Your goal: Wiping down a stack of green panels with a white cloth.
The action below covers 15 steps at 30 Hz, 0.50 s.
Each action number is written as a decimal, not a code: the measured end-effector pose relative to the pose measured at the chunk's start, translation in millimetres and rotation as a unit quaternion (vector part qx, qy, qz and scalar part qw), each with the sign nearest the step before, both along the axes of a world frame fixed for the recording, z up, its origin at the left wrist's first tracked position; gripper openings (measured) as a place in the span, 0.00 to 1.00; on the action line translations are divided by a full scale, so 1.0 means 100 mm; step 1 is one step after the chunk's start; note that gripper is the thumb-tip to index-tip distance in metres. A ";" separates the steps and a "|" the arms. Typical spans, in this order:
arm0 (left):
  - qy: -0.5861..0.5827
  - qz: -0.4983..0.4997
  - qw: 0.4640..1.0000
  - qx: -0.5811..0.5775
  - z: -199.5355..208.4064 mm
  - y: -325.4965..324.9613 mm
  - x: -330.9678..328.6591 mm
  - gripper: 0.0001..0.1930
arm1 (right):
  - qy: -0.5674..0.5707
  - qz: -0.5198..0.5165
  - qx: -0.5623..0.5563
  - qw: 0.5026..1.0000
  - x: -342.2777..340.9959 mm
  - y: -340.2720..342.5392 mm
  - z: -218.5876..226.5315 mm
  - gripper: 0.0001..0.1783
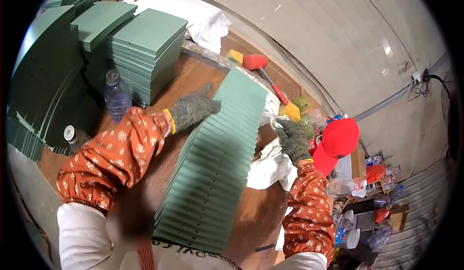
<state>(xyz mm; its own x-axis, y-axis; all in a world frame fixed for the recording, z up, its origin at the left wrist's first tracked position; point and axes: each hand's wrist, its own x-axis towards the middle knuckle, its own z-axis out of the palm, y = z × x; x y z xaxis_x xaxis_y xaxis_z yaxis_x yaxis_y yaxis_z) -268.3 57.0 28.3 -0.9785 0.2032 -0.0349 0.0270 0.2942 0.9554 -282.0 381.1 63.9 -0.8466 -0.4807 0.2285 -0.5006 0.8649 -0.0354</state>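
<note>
A long, stepped row of green panels lies on the brown wooden table in front of me, small dark holes along their edges. At its left edge, toward the far end, my left hand in a grey knitted glove rests with fingers stretched out, holding nothing. My right hand, gloved alike, is closed on a crumpled white cloth just right of the panels. Patterned orange sleeve covers reach up both forearms. Part of the cloth is hidden under the right glove.
Tall stacks of green panels stand at the far left, near a plastic bottle and a capped jar. A red mallet, yellow sponge and white sheet lie along the back. A red cap sits at right, before cluttered bottles.
</note>
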 end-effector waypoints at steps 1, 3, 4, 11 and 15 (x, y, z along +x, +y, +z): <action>0.003 0.033 0.997 -0.066 0.04 0.01 -0.11 0.40 | 0.031 0.005 -0.016 0.999 -0.06 0.09 0.01 0.15; -0.004 0.025 0.996 -0.083 0.05 0.02 -0.25 0.43 | 0.056 0.020 -0.036 0.998 -0.12 -0.10 0.09 0.15; 0.032 0.020 0.992 -0.121 -0.10 0.06 -0.40 0.45 | 0.055 0.013 -0.043 0.997 -0.16 -0.35 0.20 0.15; 0.091 0.011 0.988 -0.127 -0.29 0.32 -0.51 0.48 | 0.076 0.087 0.015 0.993 -1.07 -1.05 -0.01 0.15; 0.014 -0.025 0.997 -0.065 -0.08 0.23 -0.39 0.48 | 0.041 0.109 -0.079 0.990 -1.14 -1.04 -0.05 0.13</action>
